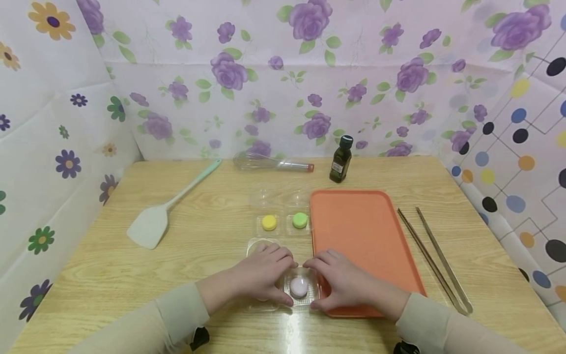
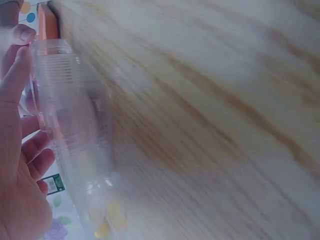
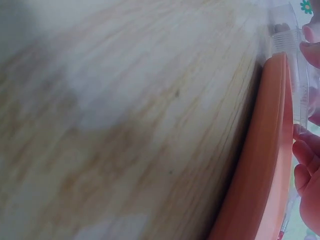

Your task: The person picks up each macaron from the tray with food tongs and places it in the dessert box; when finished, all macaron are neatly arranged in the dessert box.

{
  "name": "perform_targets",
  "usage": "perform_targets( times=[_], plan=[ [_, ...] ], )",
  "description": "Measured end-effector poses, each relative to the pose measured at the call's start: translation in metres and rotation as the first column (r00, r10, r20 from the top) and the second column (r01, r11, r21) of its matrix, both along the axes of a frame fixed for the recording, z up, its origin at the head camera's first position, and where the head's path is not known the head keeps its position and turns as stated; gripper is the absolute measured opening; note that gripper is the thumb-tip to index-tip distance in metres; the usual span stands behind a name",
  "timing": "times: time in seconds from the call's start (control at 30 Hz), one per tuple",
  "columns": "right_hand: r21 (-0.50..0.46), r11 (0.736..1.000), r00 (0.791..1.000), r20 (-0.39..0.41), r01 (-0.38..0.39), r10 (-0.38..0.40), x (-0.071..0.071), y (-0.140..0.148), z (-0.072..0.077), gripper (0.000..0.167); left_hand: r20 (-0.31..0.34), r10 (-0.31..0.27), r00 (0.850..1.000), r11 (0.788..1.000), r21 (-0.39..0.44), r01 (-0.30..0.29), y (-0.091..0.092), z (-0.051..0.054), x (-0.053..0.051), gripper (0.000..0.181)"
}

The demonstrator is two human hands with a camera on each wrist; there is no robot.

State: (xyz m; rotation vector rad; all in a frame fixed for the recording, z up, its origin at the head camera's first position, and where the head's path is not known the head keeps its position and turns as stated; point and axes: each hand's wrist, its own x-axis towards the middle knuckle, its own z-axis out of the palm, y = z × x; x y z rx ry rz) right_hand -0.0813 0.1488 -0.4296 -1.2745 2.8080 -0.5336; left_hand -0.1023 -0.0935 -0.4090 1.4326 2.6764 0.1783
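Observation:
A pale lavender macaron [image 1: 298, 287] sits in a small clear plastic box [image 1: 313, 294] close to the table's near edge. My left hand [image 1: 261, 275] holds the box's left side, thumb at the near corner and fingertips at the far one. On the right side, my right hand [image 1: 345, 280] grips it the same way, above the tray's left edge. Under my left hand lies more clear packaging [image 1: 254, 243], mostly hidden. Just beyond, a yellow macaron [image 1: 268, 222] and a green macaron [image 1: 299, 220] sit in clear compartments with raised domes behind them.
An orange tray [image 1: 358, 221] lies to the right, with metal tongs [image 1: 435, 255] beyond it. At the back are a dark bottle [image 1: 340, 160] and a whisk [image 1: 274, 162]. A pale spatula [image 1: 155, 219] lies left. Patterned cloth [image 1: 230, 113] encloses the table.

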Motion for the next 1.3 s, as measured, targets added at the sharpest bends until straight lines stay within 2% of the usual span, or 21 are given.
perform_targets(
  times=[0.23, 0.4, 0.73, 0.93, 1.13, 1.3],
  plan=[
    [0.011, 1.000, 1.000, 0.016, 0.015, -0.015, 0.0016, -0.0003, 0.0013, 0.072, -0.056, 0.002, 0.998, 1.000, 0.001, -0.002, 0.0028, 0.0018, 0.0042, 0.078],
    [0.008, 1.000, 1.000, 0.017, 0.016, -0.016, 0.0026, 0.0012, -0.0006, 0.073, -0.081, 0.009, 0.997, 1.000, -0.003, -0.009, 0.0042, -0.0014, 0.0070, 0.081],
    [-0.093, 0.996, 0.997, 0.078, 0.016, -0.008, 0.0051, 0.0018, -0.0029, 0.071, -0.102, -0.002, 0.995, 1.000, -0.016, 0.000, 0.0025, -0.0027, 0.0079, 0.084],
    [-0.097, 0.994, 0.989, 0.139, 0.054, -0.040, 0.0048, -0.0006, -0.0033, 0.072, -0.071, 0.014, 0.997, 1.000, 0.000, -0.014, 0.0015, -0.0030, 0.0067, 0.082],
    [-0.077, 0.995, 0.987, 0.154, 0.066, -0.054, 0.0046, -0.0007, -0.0034, 0.071, -0.026, 0.039, 0.999, 0.999, 0.000, -0.039, 0.0028, -0.0021, 0.0061, 0.079],
    [-0.061, 0.996, 0.983, 0.177, 0.063, -0.051, 0.0042, -0.0005, -0.0022, 0.071, -0.020, 0.049, 0.999, 0.998, -0.029, -0.049, 0.0038, -0.0003, 0.0051, 0.080]
  ],
)
